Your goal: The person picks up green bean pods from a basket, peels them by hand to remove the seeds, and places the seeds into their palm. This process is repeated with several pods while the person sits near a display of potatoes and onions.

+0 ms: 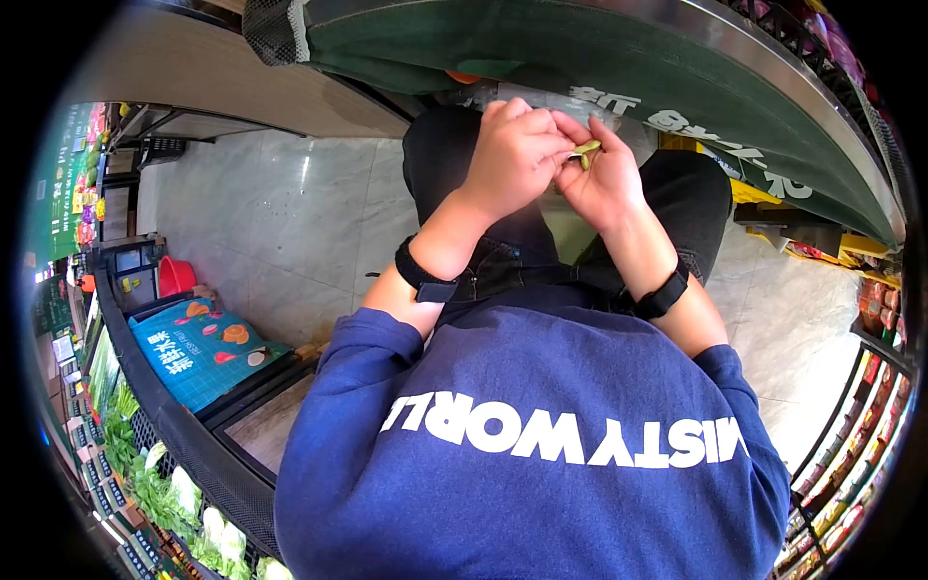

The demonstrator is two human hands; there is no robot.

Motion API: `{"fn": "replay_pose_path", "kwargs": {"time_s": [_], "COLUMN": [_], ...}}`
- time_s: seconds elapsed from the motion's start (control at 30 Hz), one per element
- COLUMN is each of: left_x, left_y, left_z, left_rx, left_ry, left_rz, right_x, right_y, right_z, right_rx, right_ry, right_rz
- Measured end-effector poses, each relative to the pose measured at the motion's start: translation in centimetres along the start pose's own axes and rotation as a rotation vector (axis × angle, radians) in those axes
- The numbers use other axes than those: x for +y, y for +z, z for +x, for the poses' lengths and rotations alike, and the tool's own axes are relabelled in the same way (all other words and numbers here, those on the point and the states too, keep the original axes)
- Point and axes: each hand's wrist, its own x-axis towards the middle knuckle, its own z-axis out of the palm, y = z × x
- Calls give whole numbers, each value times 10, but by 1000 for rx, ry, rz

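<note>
In front of my knees, both hands meet over a small green bean pod [586,149]. My left hand [517,153] has its fingers bent and pinched together at the pod's near end. The pod lies against the fingers of my right hand [607,184], which is cupped palm up with the thumb raised beside it. Part of the pod is hidden behind the left fingertips. Each wrist wears a black band. Between my legs, a pale green thing [570,235] shows partly under the forearms.
A dark green cloth with white lettering [667,121] hangs from a metal-edged stand just ahead. To the left are a blue fruit-print box [208,338], a red bucket [176,276] and racks of leafy vegetables [159,493]. Packaged goods [860,435] fill shelves at right. Grey tiles [290,208] cover the floor.
</note>
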Motion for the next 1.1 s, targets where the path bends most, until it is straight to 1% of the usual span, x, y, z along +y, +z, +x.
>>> {"fn": "replay_pose_path", "kwargs": {"time_s": [0.03,0.1,0.13,0.23,0.3,0.33,0.4,0.43,0.5,0.53,0.6,0.63,0.7,0.73,0.8,0.83,0.9,1.03,1.1], "left_x": [0,2,4,8,9,9,8,9,10,12,17,18,18,18,18,18,18,17,15], "left_y": [-2,-6,-9,-12,-9,-7,-5,-5,-5,-4,0,2,7,7,7,7,8,5,6], "left_z": [0,2,4,7,7,7,7,7,7,7,7,6,3,2,1,2,3,6,7], "left_rx": [0,-80,-79,-119,-79,-79,-81,-81,-88,-88,-43,-43,9,9,-3,-4,13,-7,-18], "left_ry": [0,9,9,-37,-73,-73,-57,-56,-70,-70,-129,-129,-93,-92,-125,-125,-13,37,111], "left_rz": [-1,80,79,63,42,42,76,74,46,45,80,82,106,106,113,113,192,191,216], "right_x": [0,0,1,3,2,2,3,3,5,5,6,7,10,9,6,6,5,5,6], "right_y": [0,2,4,6,-5,-7,-11,-17,-23,-20,-8,1,13,12,6,3,-1,3,7], "right_z": [0,0,-1,-1,4,4,3,5,9,6,-1,-4,-6,-6,-3,-3,-3,-6,-6], "right_rx": [1,28,29,30,-79,-80,-210,-210,-429,-429,-191,-192,52,52,-51,-51,-190,-152,-70], "right_ry": [-1,-15,-16,-45,-24,-24,19,18,48,48,-25,-23,-114,-115,-132,-132,-84,-97,-110], "right_rz": [0,26,26,-46,14,14,103,102,163,163,137,137,1,2,19,19,91,66,46]}}
